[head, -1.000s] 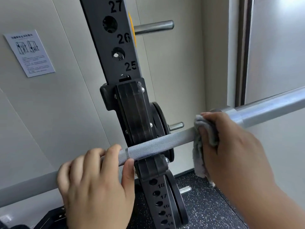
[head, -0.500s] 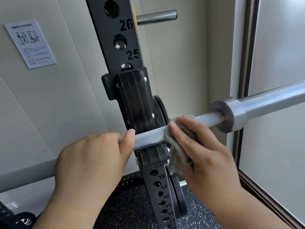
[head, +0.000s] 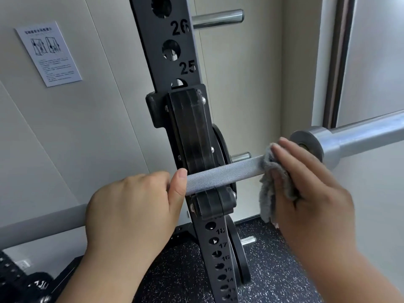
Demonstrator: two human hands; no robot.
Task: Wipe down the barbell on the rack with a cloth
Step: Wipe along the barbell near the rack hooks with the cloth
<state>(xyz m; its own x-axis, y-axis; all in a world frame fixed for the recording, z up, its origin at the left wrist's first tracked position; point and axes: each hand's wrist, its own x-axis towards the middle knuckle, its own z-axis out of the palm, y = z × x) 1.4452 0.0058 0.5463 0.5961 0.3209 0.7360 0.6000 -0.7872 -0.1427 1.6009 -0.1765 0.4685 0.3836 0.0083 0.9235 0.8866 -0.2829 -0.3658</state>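
Observation:
A silver barbell (head: pixel 220 173) lies across the black hook of the rack upright (head: pixel 192 136), its knurled shaft showing between my hands and its thick sleeve (head: pixel 358 136) running off to the right. My left hand (head: pixel 131 213) grips the shaft just left of the hook, thumb laid along the bar. My right hand (head: pixel 306 184) holds a grey cloth (head: pixel 271 184) wrapped round the shaft just inside the sleeve collar, fingers over the top. The cloth's loose end hangs below the bar.
Steel storage pegs (head: pixel 218 18) stick out behind the numbered upright. A black weight plate (head: pixel 238 256) hangs on a lower peg. A paper notice (head: pixel 48 53) is on the wall at the left. Speckled black rubber floor (head: pixel 273 270) lies below, a window frame (head: pixel 338 62) at the right.
My right hand slid the cloth left along the shaft to the hook, then back right toward the collar. My left hand kept its grip on the bar.

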